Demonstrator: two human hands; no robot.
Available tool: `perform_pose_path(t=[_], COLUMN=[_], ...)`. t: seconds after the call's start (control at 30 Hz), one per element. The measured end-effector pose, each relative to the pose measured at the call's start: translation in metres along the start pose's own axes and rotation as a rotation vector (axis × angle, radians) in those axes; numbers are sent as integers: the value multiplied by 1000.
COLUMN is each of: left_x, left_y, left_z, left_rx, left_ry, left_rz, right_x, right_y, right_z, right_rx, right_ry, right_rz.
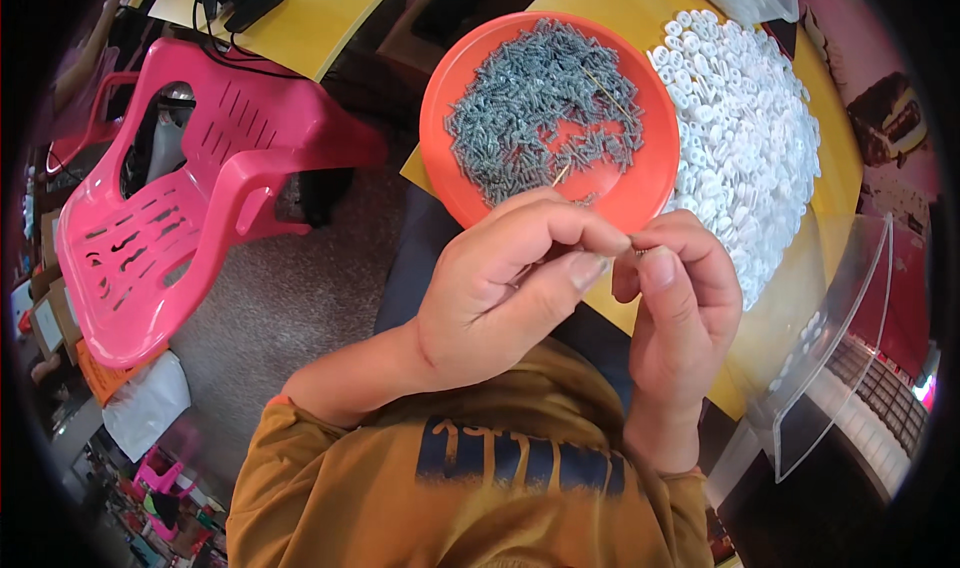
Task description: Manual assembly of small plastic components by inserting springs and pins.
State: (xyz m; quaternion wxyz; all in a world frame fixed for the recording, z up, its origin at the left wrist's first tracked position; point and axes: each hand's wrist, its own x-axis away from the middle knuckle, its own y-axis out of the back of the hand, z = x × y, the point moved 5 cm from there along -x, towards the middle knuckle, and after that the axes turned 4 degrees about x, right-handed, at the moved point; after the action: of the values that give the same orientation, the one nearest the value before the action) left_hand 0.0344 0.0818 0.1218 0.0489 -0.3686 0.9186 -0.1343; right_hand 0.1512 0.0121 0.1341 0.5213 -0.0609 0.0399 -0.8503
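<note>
Beside me on the left stands a pink plastic chair on the speckled floor, and ahead of my chest the yellow worktop runs off toward the right. Over its right part spreads a wide heap of small white plastic pieces, reaching from the far side almost down to a clear plastic tray that leans at the near right corner. Just left of that heap sits a round orange dish, hanging partly over the worktop edge, its floor covered by a thick pile of small grey screws; a patch of bare orange shows only along the near side.

Close in front of the dish I hold both hands together. My left hand has thumb and forefinger pinched shut, and my right hand meets it fingertip to fingertip. Between them I grip one tiny metal piece, barely visible at the point where the fingers touch; it looks like a single screw, though it is too small to tell whether a white piece is on it.

Judging by the full dish and the broad white heap, most of the work lies ahead: I see no pile of finished pieces anywhere, so only this one item is in hand.
</note>
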Motion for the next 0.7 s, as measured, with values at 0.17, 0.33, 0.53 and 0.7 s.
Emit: perform_pose_path(t=[0.17,0.33,0.53,0.7], left_x=[13,27,36,39], left_y=[-11,-14,-22,-27], left_z=[-2,-4,-6,-7], left_rx=[390,364,389,331], left_ry=[-78,-34,-48,-69], left_rz=[-74,44,26,41], right_x=[14,27,39,46], right_y=[-1,0,0,-1], right_z=[1,1,2,5], right_rx=[-149,-202,-246,-288], right_ry=[-126,-130,-129,-112], right_rz=[-7,44,83,96])
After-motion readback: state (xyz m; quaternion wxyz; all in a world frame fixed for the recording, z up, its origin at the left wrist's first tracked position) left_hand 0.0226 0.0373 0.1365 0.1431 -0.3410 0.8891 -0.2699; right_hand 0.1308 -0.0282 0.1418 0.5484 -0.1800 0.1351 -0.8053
